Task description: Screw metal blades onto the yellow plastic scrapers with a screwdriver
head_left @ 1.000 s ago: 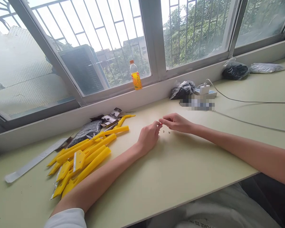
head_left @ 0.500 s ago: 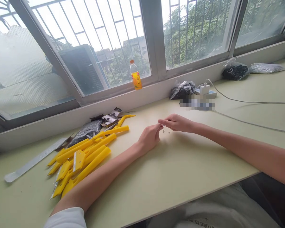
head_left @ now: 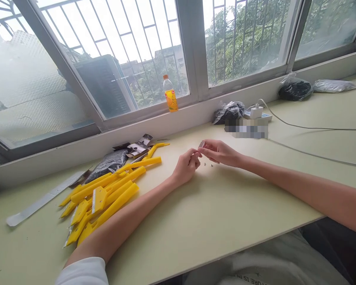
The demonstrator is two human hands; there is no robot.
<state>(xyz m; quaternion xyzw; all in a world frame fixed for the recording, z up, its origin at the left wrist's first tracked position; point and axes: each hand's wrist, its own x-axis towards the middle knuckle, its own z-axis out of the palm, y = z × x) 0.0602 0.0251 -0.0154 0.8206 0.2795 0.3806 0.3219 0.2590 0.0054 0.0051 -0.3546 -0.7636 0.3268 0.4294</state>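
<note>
Over the middle of the pale table (head_left: 213,206), my left hand (head_left: 186,166) and my right hand (head_left: 218,152) meet at the fingertips. A small silvery piece (head_left: 201,145) sticks up between the thumb and fingers of my right hand. My left hand is closed with its fingertips against that piece's lower end; whether it holds anything of its own is hidden. Two tiny metal bits (head_left: 205,164) lie on the table just below the hands. To the left is a pile of yellow scrapers (head_left: 115,194) with handles and blades.
Behind the pile lie a black plastic bag (head_left: 109,164) and dark cards (head_left: 139,146). A drink bottle (head_left: 171,95) stands on the window ledge. Toward the back right are bagged dark items (head_left: 229,113), a white charger (head_left: 256,112), cables and more bags.
My right hand's fingers have lifted and turned, and the small silvery piece now points upward. My left fingers have shifted slightly left and curled more.
</note>
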